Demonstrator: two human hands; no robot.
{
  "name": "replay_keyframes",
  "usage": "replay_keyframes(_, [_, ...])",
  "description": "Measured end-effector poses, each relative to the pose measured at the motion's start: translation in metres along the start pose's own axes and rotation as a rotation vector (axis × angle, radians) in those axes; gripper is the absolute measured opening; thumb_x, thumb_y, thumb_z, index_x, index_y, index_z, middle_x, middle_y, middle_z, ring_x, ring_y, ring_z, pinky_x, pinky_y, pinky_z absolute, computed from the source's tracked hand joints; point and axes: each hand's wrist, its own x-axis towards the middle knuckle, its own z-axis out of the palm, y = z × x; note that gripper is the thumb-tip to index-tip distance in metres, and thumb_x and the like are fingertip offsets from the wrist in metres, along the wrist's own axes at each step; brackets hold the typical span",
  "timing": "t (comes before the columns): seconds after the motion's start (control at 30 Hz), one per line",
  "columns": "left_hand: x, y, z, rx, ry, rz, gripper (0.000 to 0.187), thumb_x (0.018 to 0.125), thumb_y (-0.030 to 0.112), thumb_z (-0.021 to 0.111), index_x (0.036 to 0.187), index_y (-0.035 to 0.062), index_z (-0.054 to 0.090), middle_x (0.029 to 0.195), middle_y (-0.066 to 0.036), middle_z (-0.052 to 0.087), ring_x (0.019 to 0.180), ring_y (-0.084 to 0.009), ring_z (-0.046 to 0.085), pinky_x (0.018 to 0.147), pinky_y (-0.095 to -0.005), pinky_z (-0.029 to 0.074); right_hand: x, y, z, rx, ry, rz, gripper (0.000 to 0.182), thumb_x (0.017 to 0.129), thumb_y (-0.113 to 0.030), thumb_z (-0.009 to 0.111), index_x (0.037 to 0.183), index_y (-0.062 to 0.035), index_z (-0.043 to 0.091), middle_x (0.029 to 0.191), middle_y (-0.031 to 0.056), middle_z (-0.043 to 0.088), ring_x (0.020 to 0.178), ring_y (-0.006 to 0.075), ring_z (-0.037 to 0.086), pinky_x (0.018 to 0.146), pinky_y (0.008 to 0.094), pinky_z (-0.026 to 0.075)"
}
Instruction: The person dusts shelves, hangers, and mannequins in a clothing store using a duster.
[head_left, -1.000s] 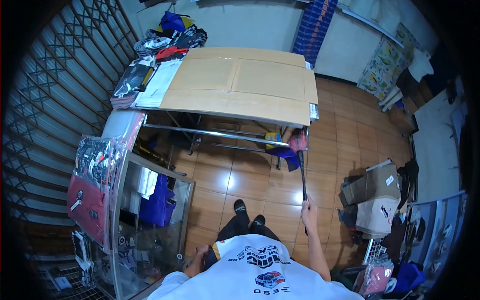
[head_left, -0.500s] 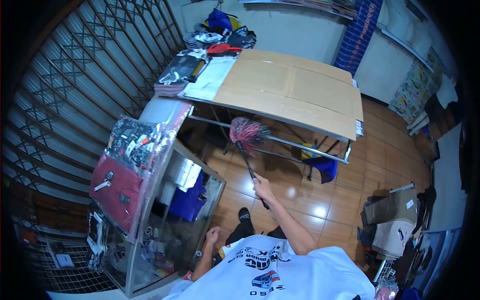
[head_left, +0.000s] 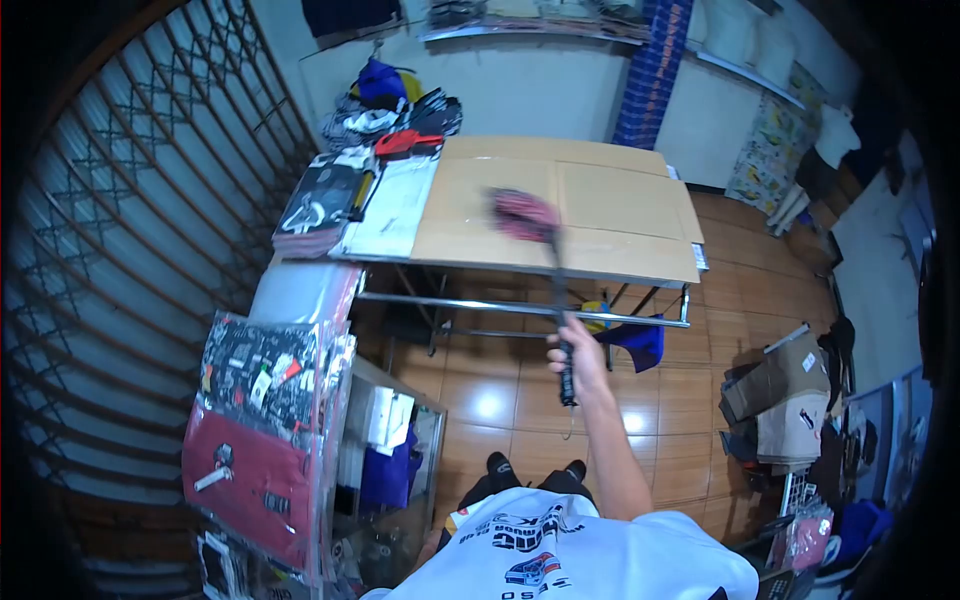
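My right hand is wrapped round the black handle of a duster with a pink and dark fluffy head. Blurred by motion, the head overlaps the cardboard sheet on the table in this view. The handle's end and a small hanging loop stick out below my fist. Of my left arm only a sliver shows beside the white shirt, and the hand itself is hidden.
Left of the cardboard lie packed dark shirts and a red item. Bagged garments cover the glass display case. A metal rail runs under the table's front. Cardboard boxes stand at right, a folding gate at left.
The duster has risen from beside the table's front rail to over the cardboard, its handle now nearly upright. My right hand moved up and right. My left hand has dropped out of sight.
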Motion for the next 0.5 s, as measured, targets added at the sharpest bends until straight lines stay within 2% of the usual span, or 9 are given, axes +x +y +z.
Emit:
replay_keyframes(0.1, [0.035,0.053,-0.001,-0.087,-0.050,0.091,0.014,0.089,0.012,0.054,0.087,0.0091,0.067,0.069,-0.002,0.060,0.055,-0.0131,0.058,0.044,-0.0273,0.045,0.008,-0.019,-0.043,0.057,0.275,-0.303,0.044,0.102,-0.013,0.043,0.146,-0.0204,0.037,0.084,0.0021,0.051,0.054,0.0095,0.045,0.045,0.0243,0.040])
replay_keyframes(0.13, [0.041,0.074,0.002,-0.137,-0.059,0.111,0.014,0.089,0.011,0.054,0.087,0.0093,0.067,0.069,-0.002,0.059,0.055,-0.0131,0.057,0.044,-0.0273,0.044,0.002,-0.028,-0.042,0.025,0.289,-0.306,0.044,0.103,-0.014,0.042,0.146,-0.0209,0.036,0.084,0.0020,0.051,0.054,0.0099,0.046,0.044,0.0246,0.040])
replay_keyframes(0.27, [0.043,0.156,0.017,-0.292,-0.048,0.123,0.014,0.092,0.012,0.053,0.087,0.0115,0.066,0.069,0.001,0.057,0.055,-0.0117,0.057,0.045,-0.0262,0.045,-0.009,-0.064,-0.051,-0.202,-0.118,-0.006,0.055,0.102,-0.015,0.046,0.153,-0.0164,0.027,0.081,0.0033,0.052,0.055,0.0098,0.048,0.041,0.0257,0.039])
replay_keyframes(0.3, [0.038,0.174,0.021,-0.256,-0.024,0.142,0.012,0.095,0.018,0.055,0.099,0.0108,0.064,0.079,-0.001,0.062,0.066,-0.0133,0.061,0.054,-0.0293,0.050,-0.002,-0.065,-0.046,-0.198,-0.120,-0.010,0.055,0.102,-0.015,0.046,0.153,-0.0164,0.027,0.081,0.0033,0.052,0.055,0.0098,0.048,0.041,0.0257,0.039])
replay_keyframes(0.33, [0.037,0.184,0.024,-0.224,0.002,0.162,0.021,0.097,0.023,0.057,0.112,0.0101,0.062,0.089,-0.003,0.066,0.077,-0.0150,0.066,0.063,-0.0323,0.054,0.010,-0.062,-0.039,-0.194,0.015,-0.119,0.055,0.102,-0.015,0.046,0.153,-0.0164,0.027,0.081,0.0033,0.052,0.055,0.0098,0.048,0.041,0.0255,0.039])
replay_keyframes(0.4, [0.030,0.191,0.026,-0.236,-0.013,0.183,0.020,0.097,0.024,0.057,0.112,0.0109,0.063,0.090,-0.002,0.067,0.078,-0.0144,0.066,0.062,-0.0324,0.055,0.049,-0.057,-0.034,-0.114,0.230,-0.296,0.055,0.101,-0.013,0.046,0.153,-0.0160,0.028,0.082,0.0039,0.052,0.055,0.0102,0.047,0.042,0.0254,0.039])
replay_keyframes(0.43, [0.037,0.190,0.027,-0.245,-0.035,0.202,0.020,0.097,0.024,0.057,0.112,0.0117,0.063,0.092,-0.001,0.067,0.080,-0.0138,0.066,0.062,-0.0324,0.055,0.061,-0.061,-0.025,-0.168,0.245,-0.336,0.057,0.101,-0.012,0.046,0.154,-0.0152,0.026,0.084,0.0043,0.052,0.056,0.0104,0.048,0.042,0.0253,0.039])
replay_keyframes(0.47, [0.038,0.183,0.029,-0.286,-0.073,0.190,0.019,0.097,0.024,0.057,0.111,0.0121,0.063,0.092,-0.002,0.066,0.079,-0.0157,0.066,0.063,-0.0319,0.054,0.070,-0.069,-0.021,-0.256,0.176,-0.269,0.057,0.100,-0.012,0.047,0.154,-0.0143,0.026,0.085,0.0043,0.053,0.057,0.0103,0.048,0.043,0.0250,0.039])
replay_keyframes(0.5, [0.033,0.177,0.030,-0.323,-0.121,0.196,0.009,0.097,0.019,0.053,0.094,0.0128,0.060,0.080,-0.001,0.061,0.068,-0.0141,0.060,0.054,-0.0302,0.049,0.076,-0.078,-0.015,-0.345,0.107,-0.202,0.058,0.100,-0.012,0.048,0.154,-0.0135,0.026,0.086,0.0044,0.053,0.057,0.0102,0.048,0.043,0.0246,0.040])
